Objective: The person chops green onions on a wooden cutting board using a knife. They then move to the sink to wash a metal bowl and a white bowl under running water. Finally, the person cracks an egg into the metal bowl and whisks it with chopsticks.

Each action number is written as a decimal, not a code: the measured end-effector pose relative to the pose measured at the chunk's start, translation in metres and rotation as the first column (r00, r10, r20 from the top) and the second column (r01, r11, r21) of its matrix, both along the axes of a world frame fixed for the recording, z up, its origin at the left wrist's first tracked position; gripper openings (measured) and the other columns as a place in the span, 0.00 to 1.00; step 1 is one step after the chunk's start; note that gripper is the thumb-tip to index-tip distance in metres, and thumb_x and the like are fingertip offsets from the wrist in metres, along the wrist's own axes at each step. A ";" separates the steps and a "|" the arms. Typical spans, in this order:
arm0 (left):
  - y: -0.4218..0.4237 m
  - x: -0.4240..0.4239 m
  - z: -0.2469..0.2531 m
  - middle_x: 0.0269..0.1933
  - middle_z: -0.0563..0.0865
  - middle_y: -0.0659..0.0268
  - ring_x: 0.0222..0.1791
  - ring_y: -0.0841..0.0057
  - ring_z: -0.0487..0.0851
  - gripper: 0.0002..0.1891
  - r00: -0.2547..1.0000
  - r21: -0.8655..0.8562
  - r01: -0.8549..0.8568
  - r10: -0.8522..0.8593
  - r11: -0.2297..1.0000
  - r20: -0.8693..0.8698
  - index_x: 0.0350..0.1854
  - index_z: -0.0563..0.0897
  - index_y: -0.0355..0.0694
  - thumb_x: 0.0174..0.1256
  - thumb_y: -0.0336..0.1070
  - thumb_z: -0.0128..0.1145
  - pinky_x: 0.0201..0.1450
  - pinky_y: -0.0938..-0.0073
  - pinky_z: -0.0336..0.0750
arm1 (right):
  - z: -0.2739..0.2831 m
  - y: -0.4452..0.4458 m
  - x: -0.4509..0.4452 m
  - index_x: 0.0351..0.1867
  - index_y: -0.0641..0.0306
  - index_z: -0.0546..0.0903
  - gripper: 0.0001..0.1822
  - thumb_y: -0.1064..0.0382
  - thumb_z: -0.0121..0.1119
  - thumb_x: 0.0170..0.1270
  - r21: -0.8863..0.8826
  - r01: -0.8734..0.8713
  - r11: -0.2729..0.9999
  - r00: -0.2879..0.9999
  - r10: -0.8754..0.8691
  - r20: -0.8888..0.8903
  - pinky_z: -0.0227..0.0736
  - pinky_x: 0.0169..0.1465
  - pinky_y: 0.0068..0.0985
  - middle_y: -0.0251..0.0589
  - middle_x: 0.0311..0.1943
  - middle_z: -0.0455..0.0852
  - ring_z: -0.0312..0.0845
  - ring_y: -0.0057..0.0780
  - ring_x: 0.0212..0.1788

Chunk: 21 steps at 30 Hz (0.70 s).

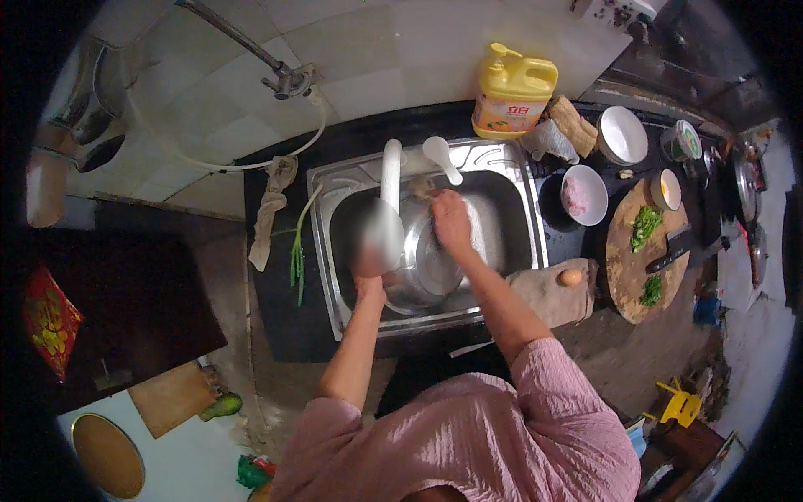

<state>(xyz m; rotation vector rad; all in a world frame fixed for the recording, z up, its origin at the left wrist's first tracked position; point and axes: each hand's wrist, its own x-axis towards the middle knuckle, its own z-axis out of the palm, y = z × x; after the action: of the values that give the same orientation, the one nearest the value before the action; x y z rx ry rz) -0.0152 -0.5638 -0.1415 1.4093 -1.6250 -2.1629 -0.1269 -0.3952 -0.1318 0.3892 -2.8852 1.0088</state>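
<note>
Both arms reach into a stainless steel sink (320,263) set in a dark counter. My left hand (370,270) is at the left side of the basin under the white faucet (391,169); a blurred patch covers its fingers, so its grip cannot be made out. My right hand (452,216), fingers curled, is over the upper right rim of a round metal basin (436,270) in the sink. Something small and brownish lies by its fingertips, too unclear to name. A white spoon (442,160) rests on the sink's back ledge.
Spring onions (298,257) and a cloth (270,213) lie left. A yellow detergent jug (514,94) stands behind. To the right are a bowl of raw meat (583,194), an egg (570,278) on a folded cloth (546,295), and a round cutting board (621,276) with chopped greens (645,227) and a cleaver (671,251).
</note>
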 end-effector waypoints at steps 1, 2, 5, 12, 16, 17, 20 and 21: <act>-0.010 0.007 0.003 0.30 0.82 0.64 0.20 0.71 0.81 0.22 1.000 0.015 -0.011 0.011 1.000 0.014 0.40 0.81 0.37 0.66 0.55 0.51 0.20 0.69 0.75 | 0.007 0.005 0.003 0.48 0.66 0.79 0.17 0.58 0.43 0.70 -0.159 0.029 0.987 0.994 -0.011 0.112 0.65 0.58 0.38 0.54 0.49 0.79 0.71 0.50 0.53; -0.009 0.004 0.014 0.31 0.82 0.63 0.21 0.70 0.81 0.25 1.000 0.039 0.015 -0.015 0.999 0.015 0.42 0.81 0.37 0.67 0.59 0.50 0.20 0.68 0.76 | -0.014 0.020 0.007 0.51 0.66 0.78 0.17 0.59 0.44 0.70 -0.250 0.107 0.962 0.985 -0.069 0.157 0.64 0.59 0.37 0.54 0.49 0.78 0.70 0.49 0.54; 0.004 0.000 0.058 0.36 0.82 0.62 0.28 0.69 0.83 0.29 0.992 0.136 -0.015 -0.002 0.991 0.122 0.45 0.80 0.36 0.69 0.63 0.46 0.25 0.67 0.77 | -0.037 0.034 0.055 0.59 0.67 0.73 0.20 0.62 0.46 0.69 -0.321 0.270 0.908 0.959 -0.224 0.174 0.62 0.63 0.35 0.54 0.53 0.76 0.69 0.49 0.57; 0.031 0.005 0.048 0.42 0.85 0.62 0.40 0.70 0.83 0.27 0.985 0.153 -0.151 0.162 0.977 -0.056 0.47 0.81 0.32 0.71 0.57 0.48 0.41 0.66 0.78 | 0.055 -0.013 0.128 0.62 0.63 0.71 0.22 0.63 0.48 0.66 -0.230 -0.246 0.941 0.969 0.245 -0.034 0.52 0.70 0.43 0.55 0.65 0.64 0.56 0.56 0.69; 0.032 0.011 0.032 0.44 0.84 0.64 0.42 0.72 0.81 0.21 0.998 -0.003 -0.048 0.048 0.999 -0.035 0.49 0.81 0.36 0.68 0.50 0.53 0.45 0.69 0.74 | 0.067 -0.010 0.048 0.54 0.64 0.77 0.19 0.66 0.52 0.61 -0.382 -0.092 0.920 0.973 0.165 0.162 0.61 0.66 0.42 0.52 0.60 0.71 0.63 0.55 0.63; 0.031 0.009 0.033 0.45 0.83 0.65 0.43 0.73 0.80 0.20 1.000 -0.036 0.000 -0.001 0.999 -0.007 0.51 0.80 0.38 0.67 0.49 0.55 0.46 0.69 0.73 | 0.059 -0.003 0.030 0.52 0.64 0.78 0.18 0.67 0.52 0.60 -0.369 -0.028 0.929 0.978 0.102 0.183 0.62 0.65 0.42 0.52 0.57 0.73 0.65 0.55 0.62; 0.047 0.005 0.073 0.42 0.83 0.65 0.42 0.72 0.79 0.21 0.982 -0.165 0.134 -0.108 0.977 0.155 0.48 0.81 0.38 0.67 0.53 0.55 0.46 0.68 0.72 | 0.037 0.013 0.017 0.48 0.64 0.79 0.17 0.68 0.55 0.56 -0.310 0.077 0.948 0.991 -0.038 0.129 0.64 0.62 0.41 0.51 0.51 0.76 0.68 0.53 0.57; 0.045 0.007 0.065 0.42 0.83 0.65 0.43 0.72 0.79 0.21 0.976 -0.217 0.171 -0.135 0.961 0.170 0.48 0.81 0.38 0.67 0.53 0.54 0.46 0.67 0.72 | 0.043 0.003 0.033 0.48 0.64 0.79 0.17 0.67 0.55 0.55 -0.282 0.019 0.959 1.000 -0.013 0.023 0.65 0.61 0.41 0.51 0.50 0.76 0.69 0.52 0.55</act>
<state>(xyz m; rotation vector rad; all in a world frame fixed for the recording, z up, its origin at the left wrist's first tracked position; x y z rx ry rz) -0.0079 -0.5187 -0.0763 1.4538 -2.0290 -1.8987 -0.0942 -0.3926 -0.0888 0.3360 -2.6981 1.4034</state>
